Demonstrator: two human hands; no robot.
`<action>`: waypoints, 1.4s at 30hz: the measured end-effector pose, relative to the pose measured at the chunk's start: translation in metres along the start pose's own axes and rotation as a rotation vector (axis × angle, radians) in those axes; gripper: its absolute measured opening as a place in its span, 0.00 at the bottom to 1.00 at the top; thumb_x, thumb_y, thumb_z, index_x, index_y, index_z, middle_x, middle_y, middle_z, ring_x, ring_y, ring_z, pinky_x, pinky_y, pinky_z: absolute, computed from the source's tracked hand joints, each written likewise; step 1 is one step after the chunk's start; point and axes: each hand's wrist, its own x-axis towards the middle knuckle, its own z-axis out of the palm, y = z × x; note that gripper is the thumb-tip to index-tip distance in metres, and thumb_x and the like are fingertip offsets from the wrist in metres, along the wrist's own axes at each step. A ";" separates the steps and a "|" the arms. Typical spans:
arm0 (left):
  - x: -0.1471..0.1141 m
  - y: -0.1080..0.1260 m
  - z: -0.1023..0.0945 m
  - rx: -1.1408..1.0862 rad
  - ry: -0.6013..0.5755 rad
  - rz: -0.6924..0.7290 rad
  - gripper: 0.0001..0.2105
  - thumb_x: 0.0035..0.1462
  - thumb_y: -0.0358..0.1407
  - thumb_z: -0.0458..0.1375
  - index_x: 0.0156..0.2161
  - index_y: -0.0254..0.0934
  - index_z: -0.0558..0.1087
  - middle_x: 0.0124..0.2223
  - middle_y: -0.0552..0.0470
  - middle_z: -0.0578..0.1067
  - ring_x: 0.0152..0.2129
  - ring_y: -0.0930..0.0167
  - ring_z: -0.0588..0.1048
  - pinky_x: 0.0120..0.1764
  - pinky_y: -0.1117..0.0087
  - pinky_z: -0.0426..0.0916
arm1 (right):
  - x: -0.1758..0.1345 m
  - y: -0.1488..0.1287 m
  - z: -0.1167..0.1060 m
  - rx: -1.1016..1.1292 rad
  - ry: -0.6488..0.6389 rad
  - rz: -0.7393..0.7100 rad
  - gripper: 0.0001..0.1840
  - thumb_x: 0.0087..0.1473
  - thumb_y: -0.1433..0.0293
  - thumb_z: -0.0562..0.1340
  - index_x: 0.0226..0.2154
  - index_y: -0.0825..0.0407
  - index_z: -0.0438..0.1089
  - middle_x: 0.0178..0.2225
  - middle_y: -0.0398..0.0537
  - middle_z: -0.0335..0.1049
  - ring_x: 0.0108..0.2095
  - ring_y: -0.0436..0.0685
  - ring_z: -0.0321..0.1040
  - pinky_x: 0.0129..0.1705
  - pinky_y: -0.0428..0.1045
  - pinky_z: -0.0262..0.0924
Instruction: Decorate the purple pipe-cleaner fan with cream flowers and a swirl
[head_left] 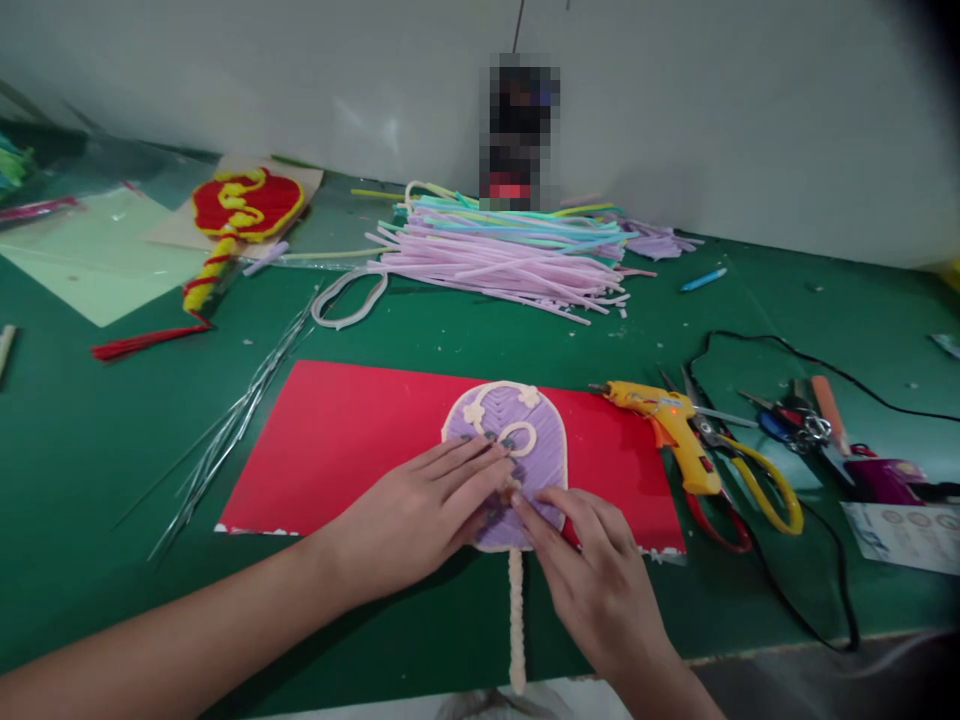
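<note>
We look across a green table whose top spreads over most of the view, flecked with small pale specks. Along its far side we see a plain grey wall, smooth and dull, with a soft whitish glare left of its middle. A thin dark line runs down the wall to a pixelated patch we cannot read. The light seems dim to us, and a grey area shows beyond the table's near right edge.
</note>
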 end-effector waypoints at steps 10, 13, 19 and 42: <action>-0.007 -0.009 -0.004 0.039 -0.139 0.148 0.28 0.58 0.47 0.48 0.59 0.36 0.54 0.63 0.43 0.53 0.60 0.61 0.50 0.58 0.58 0.51 | 0.003 -0.001 -0.001 0.024 -0.009 -0.005 0.16 0.57 0.74 0.53 0.46 0.48 0.69 0.41 0.51 0.68 0.42 0.57 0.61 0.43 0.52 0.57; -0.009 -0.012 -0.004 0.013 -0.152 0.196 0.28 0.58 0.47 0.47 0.60 0.36 0.53 0.62 0.45 0.54 0.60 0.60 0.50 0.59 0.58 0.49 | 0.004 -0.001 -0.002 0.037 0.003 -0.005 0.16 0.56 0.75 0.53 0.45 0.50 0.69 0.40 0.51 0.68 0.42 0.58 0.61 0.43 0.53 0.57; -0.011 -0.018 -0.009 -0.036 -0.193 0.256 0.29 0.59 0.45 0.47 0.61 0.34 0.50 0.61 0.47 0.57 0.59 0.63 0.51 0.60 0.60 0.45 | 0.004 0.000 -0.003 0.055 0.000 -0.007 0.16 0.57 0.75 0.53 0.46 0.50 0.69 0.40 0.52 0.68 0.42 0.58 0.61 0.43 0.53 0.57; -0.009 -0.019 -0.009 -0.031 -0.183 0.288 0.26 0.59 0.47 0.47 0.58 0.32 0.57 0.59 0.44 0.60 0.57 0.63 0.56 0.58 0.62 0.49 | -0.008 0.002 -0.003 0.044 -0.062 0.017 0.19 0.58 0.75 0.51 0.51 0.49 0.64 0.46 0.50 0.67 0.46 0.56 0.61 0.48 0.51 0.54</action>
